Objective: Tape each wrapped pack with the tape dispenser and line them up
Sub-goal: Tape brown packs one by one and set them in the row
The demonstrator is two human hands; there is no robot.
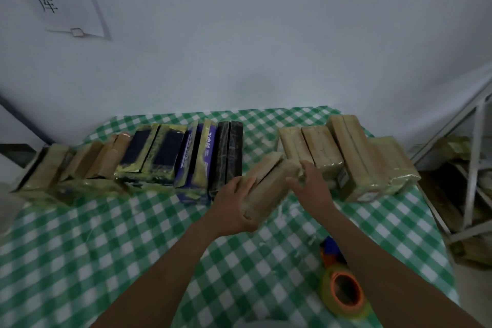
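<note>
Two hands meet on one tan pack (269,181), which lies slanted in the gap between the two groups of packs at the far side of the table. The left hand (235,202) grips its near left end, fingers curled over the top. The right hand (311,184) has its fingers bent onto the pack's right edge; motion blur hides the exact pinch. Left of the gap, the left row (165,157) of tan, yellow, purple and black packs runs to the table's left edge. To the right, the right group (354,162) of tan packs reaches close to the right edge, beside a metal rack (471,168). The tape dispenser (343,290) lies near right, partly under the right forearm. The checked cloth (106,247) shows broadly at near left.
</note>
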